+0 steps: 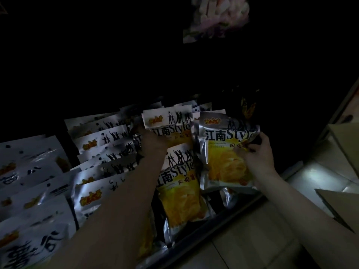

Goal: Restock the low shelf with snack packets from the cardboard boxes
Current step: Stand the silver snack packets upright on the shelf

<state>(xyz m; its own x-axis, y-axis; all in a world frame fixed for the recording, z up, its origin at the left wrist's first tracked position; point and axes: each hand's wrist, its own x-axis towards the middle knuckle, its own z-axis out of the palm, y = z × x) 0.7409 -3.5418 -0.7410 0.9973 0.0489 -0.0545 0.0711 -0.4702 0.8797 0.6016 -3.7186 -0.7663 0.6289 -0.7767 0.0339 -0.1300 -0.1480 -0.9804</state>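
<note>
Silver-and-yellow snack packets fill the dark low shelf (196, 232) in rows. My right hand (259, 155) grips one such packet (223, 152) by its right edge, holding it upright over the right end of the shelf. My left hand (153, 141) reaches into the middle row, its fingers against the top of a standing packet (167, 121); how the fingers lie is lost in shadow. Another packet (180, 189) lies face up between my forearms. A row of the same packets (101, 144) stands to the left.
White packets with black lettering (29, 191) fill the shelf's left part. Cardboard boxes (342, 206) sit on the pale floor at the right. A pale pink bag (217, 16) hangs above. The shelf's interior behind the rows is black.
</note>
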